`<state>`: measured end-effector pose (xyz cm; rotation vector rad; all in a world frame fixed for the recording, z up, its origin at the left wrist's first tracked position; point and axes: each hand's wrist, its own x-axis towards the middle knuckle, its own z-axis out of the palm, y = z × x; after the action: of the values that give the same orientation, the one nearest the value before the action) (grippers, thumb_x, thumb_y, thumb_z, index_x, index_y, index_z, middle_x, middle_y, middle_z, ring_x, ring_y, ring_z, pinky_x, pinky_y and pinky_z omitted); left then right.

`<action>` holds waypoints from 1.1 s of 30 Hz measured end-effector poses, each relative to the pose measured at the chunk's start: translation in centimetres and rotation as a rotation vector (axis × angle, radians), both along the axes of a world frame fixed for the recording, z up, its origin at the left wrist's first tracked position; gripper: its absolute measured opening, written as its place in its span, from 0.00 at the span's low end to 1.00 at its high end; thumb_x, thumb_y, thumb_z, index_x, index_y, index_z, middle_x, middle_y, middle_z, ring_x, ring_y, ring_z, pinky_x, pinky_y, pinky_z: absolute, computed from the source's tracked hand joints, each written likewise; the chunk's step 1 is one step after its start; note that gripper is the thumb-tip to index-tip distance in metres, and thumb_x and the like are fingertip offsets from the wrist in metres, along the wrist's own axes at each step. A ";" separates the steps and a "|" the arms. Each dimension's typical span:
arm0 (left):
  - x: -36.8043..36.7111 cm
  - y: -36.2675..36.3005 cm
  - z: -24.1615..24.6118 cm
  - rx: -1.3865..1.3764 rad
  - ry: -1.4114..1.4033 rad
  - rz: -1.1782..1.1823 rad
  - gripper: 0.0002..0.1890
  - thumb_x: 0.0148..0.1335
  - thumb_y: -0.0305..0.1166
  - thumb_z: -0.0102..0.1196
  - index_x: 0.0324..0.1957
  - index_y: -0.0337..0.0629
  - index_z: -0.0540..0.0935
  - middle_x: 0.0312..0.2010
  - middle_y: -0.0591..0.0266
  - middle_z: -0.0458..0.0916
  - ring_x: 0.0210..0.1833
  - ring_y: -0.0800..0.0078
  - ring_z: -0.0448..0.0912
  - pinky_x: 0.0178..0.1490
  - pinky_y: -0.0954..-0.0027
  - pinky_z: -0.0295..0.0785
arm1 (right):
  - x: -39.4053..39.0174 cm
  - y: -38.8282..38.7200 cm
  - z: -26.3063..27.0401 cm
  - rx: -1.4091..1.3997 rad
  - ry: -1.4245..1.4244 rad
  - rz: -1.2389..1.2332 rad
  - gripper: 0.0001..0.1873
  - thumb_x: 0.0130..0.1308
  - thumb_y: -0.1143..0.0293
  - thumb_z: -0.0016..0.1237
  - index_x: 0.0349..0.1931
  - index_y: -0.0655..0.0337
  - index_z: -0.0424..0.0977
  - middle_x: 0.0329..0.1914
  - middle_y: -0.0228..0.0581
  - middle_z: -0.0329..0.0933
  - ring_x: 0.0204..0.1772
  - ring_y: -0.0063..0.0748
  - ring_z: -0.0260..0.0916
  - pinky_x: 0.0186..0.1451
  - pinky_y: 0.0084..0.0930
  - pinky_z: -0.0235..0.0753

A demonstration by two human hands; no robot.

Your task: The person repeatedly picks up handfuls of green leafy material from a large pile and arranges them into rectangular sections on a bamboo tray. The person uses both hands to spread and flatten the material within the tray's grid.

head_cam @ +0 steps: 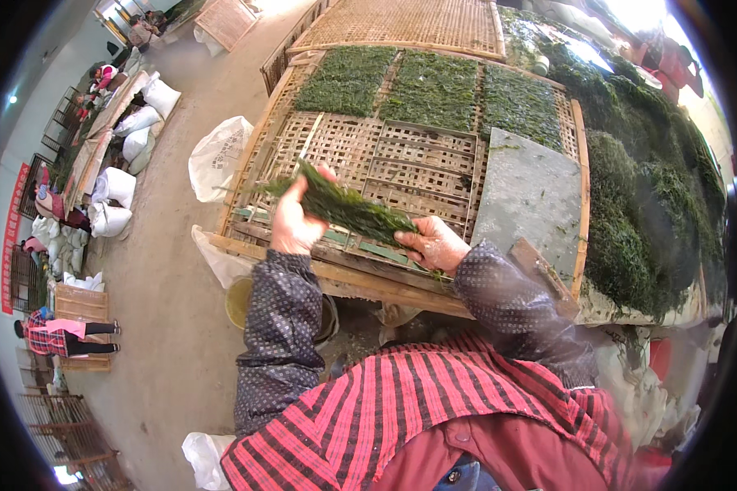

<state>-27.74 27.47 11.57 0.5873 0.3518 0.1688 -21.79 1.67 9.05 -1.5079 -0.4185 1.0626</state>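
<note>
Both of my hands grip a long bundle of wet green seaweed (359, 212) above a woven bamboo rack. My left hand (301, 215) clasps its left end, with the thumb on the near side and loose strands trailing out to the left. At the bundle's right end, my right hand (433, 244) pinches it between thumb and fingers. Beneath it on the bamboo rack (338, 132) lies a slatted rectangular frame (427, 162), its sections showing bare weave. Flat seaweed sheets (430, 89) cover the rack's far part in a row.
A grey board (528, 190) lies on the rack's right side, with a wooden strip (543, 276) near its front corner. Heaped seaweed (645, 202) fills the surface at right. White sacks (221, 156) and a yellow bucket (239, 301) stand left. Other people (64, 334) are farther off.
</note>
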 end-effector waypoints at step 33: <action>-1.6 0.9 -9.8 2.012 0.657 -0.272 0.18 0.64 0.47 0.58 0.34 0.40 0.85 0.31 0.51 0.86 0.36 0.55 0.85 0.41 0.55 0.79 | -0.9 -2.1 -8.2 -0.925 -0.732 0.208 0.16 0.66 0.59 0.52 0.41 0.65 0.82 0.42 0.56 0.82 0.49 0.56 0.80 0.54 0.44 0.79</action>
<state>-29.33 28.40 1.78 2.7020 0.6669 -0.0003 -22.73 -0.40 0.85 -2.7513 -0.6367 0.8565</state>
